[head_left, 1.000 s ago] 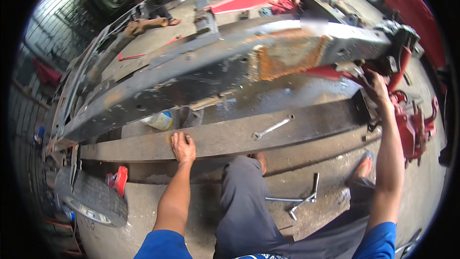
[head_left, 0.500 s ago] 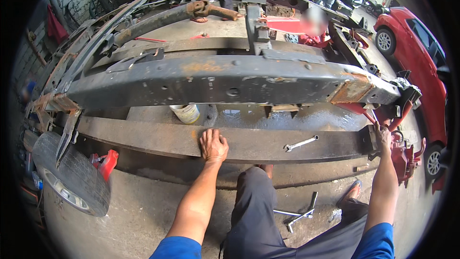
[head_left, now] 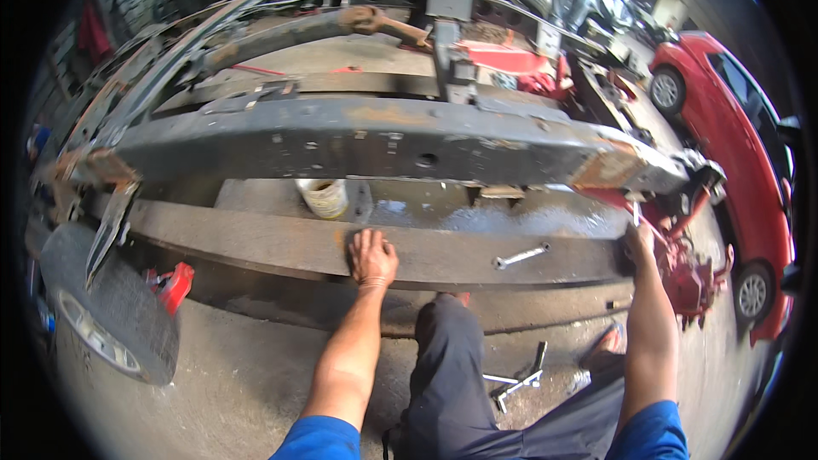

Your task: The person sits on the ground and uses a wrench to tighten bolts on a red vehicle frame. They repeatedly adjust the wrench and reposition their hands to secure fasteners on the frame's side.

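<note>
A long flat brown beam (head_left: 256, 237) runs crosswise before me. My left hand (head_left: 372, 257) rests on top of it, fingers lying forward on the surface and holding nothing. At the beam's right end my right hand (head_left: 639, 243) is closed round a slim silver tool (head_left: 636, 209), whose upper end sticks out above the fist; its kind is unclear. A combination wrench (head_left: 522, 256) lies on the beam between my hands. Beyond stands a dark grey, rust-patched vehicle frame (head_left: 298, 140), its cross member parallel to the beam.
Behind the beam stands a whitish bucket (head_left: 324, 198) near wet floor. A wheel (head_left: 111, 311) leans at left beside a red object (head_left: 175, 288). A cross-shaped lug wrench (head_left: 518, 379) lies by my feet. Red machinery (head_left: 694, 281) and a red car (head_left: 733, 128) are at right.
The view has shifted slightly, moving most things left. A silver tool end now shows above my right hand, which was at the beam's right end before. My left hand stays on the beam.
</note>
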Demonstrator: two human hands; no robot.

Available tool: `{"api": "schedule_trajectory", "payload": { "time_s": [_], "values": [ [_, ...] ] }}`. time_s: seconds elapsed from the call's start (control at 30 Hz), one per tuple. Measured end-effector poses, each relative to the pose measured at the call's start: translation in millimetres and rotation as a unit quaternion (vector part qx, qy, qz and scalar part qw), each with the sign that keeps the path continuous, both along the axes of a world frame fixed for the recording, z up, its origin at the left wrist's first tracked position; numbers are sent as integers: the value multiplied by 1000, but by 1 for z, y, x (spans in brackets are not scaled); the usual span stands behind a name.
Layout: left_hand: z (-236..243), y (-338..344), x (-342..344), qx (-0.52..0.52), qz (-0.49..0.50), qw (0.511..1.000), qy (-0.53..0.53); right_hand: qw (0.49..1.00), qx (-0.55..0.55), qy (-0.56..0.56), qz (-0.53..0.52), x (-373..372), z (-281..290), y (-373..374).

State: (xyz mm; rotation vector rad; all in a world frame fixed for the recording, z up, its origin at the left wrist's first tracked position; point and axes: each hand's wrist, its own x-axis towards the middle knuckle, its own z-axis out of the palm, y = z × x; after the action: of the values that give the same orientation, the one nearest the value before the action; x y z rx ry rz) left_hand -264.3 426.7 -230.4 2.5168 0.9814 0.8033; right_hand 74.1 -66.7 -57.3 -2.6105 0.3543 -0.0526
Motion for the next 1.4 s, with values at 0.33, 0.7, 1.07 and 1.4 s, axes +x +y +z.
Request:
{"api": "schedule_trajectory", "payload": {
  "time_s": [0.33, 0.7, 1.07, 1.4],
  "values": [
    [5, -1, 9, 92, -6, 996, 12, 975, -56, -168, 132, 29, -7, -12],
    [0, -3, 12, 116, -4, 991, 59, 945, -44, -99, 309, 65, 32, -74],
    [-7, 0, 11, 115, -18, 992, 36, 936, -70, -129, 321, 74, 19, -79],
    [2, -3, 13, 102, -3, 994, 34, 955, -183, -93, 216, 54, 29, -98]
  ]
}}
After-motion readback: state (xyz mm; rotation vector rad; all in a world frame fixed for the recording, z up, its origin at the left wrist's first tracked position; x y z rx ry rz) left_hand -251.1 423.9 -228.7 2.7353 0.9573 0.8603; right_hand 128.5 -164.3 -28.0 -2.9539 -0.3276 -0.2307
